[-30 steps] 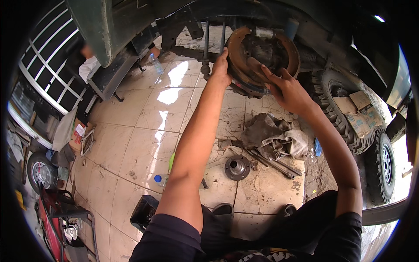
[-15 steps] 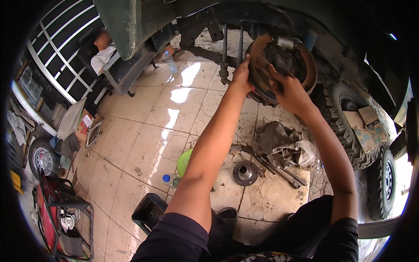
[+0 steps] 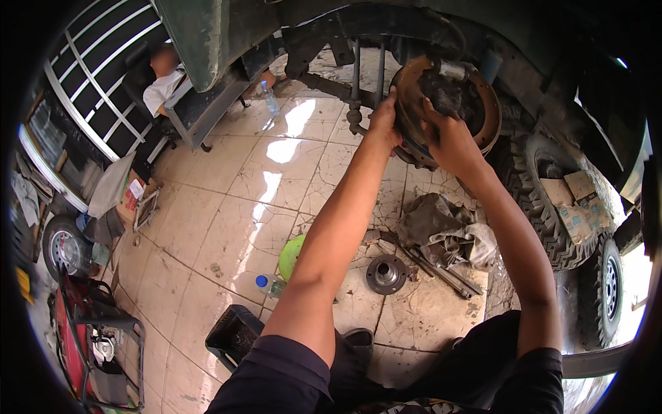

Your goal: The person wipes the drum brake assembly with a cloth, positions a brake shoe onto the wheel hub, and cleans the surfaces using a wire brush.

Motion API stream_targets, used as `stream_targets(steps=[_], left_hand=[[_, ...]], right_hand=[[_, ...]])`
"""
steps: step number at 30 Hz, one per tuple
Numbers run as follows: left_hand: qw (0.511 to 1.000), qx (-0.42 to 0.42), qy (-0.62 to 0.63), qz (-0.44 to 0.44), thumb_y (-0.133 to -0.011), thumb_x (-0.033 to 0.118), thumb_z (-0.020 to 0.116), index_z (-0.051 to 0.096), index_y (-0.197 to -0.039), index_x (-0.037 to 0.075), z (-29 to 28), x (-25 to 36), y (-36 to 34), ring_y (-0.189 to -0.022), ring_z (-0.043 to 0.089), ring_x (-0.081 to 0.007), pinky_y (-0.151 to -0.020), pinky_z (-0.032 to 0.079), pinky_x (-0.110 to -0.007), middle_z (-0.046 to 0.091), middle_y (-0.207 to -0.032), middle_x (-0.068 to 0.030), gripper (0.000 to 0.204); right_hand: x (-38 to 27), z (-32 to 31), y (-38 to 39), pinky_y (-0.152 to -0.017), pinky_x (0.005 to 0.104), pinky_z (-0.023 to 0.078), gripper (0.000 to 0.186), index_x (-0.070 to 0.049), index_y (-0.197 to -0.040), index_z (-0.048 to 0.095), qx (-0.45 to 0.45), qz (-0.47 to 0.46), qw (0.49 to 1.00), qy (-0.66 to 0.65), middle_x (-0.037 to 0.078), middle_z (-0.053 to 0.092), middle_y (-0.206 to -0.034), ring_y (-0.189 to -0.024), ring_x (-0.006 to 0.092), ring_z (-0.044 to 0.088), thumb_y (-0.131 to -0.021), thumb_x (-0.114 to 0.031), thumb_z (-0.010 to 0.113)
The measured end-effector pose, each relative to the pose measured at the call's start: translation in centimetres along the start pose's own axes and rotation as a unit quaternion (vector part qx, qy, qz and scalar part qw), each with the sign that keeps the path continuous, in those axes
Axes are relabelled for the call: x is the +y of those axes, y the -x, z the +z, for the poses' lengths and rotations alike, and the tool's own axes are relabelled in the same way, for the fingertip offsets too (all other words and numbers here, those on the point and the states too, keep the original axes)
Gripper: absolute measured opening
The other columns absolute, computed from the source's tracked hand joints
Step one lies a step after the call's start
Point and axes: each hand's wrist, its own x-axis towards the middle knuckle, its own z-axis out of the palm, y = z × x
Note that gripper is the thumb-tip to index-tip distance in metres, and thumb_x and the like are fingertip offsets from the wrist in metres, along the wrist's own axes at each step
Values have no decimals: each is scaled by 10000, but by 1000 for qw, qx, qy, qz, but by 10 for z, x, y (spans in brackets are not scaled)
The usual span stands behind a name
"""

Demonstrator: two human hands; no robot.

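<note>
A drum brake assembly [image 3: 491,103] hangs under the vehicle, with rusty curved brake shoes and a pale cylinder [image 3: 452,70] at its top. My left hand [image 3: 385,124] is closed round the left edge of the assembly, its thumb up and its fingers partly hidden behind the rim. Against the left brake shoe [image 3: 412,93] lies my right hand [image 3: 449,140], fingers bent over its inner side. The dark middle of the assembly shows little detail. On the tiles below sits a round metal wheel hub [image 3: 386,274] with a flange.
Crumpled rags [image 3: 445,228] and metal bars [image 3: 448,277] lie below my right forearm. A bottle with a blue cap [image 3: 269,284], a green round thing [image 3: 290,255] and a black bin [image 3: 233,336] are left. Large tires [image 3: 552,200] stand right. A person [image 3: 164,86] sits far left.
My right hand has shifted slightly, its fingers now bent closer on the brake shoe. My left hand stays at the edge. The view has moved a little.
</note>
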Motion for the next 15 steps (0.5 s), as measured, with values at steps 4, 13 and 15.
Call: stream_targets(steps=[4,13,15], left_hand=[[998,-35,-29,38,-995,508,433,489,-1339,41,-14,-3,-18,-1184,561,-311,-971,484,-483,556,-1321,-165,583],[1000,11,-18,-2,-1009,440,449,537,-1288,62,-3,2,-3,-1197,557,-248,-1038,443,-422,587,-1286,-111,478],[1000,-4,-6,11,-1006,449,454,534,-1295,64,-2,0,-3,-1208,550,-248,-1055,429,-422,585,-1291,-107,488]], right_hand=[[-2,0,-37,-804,465,482,449,-19,-1334,537,-17,50,999,-15,353,610,-981,-921,473,617,-896,-123,543],[0,0,6,-806,453,484,485,-27,-1352,521,10,-5,1000,-17,334,626,-926,-927,449,635,-881,-128,571],[11,8,-10,-798,449,486,490,-32,-1355,519,15,7,999,-30,327,633,-905,-918,440,642,-882,-144,576]])
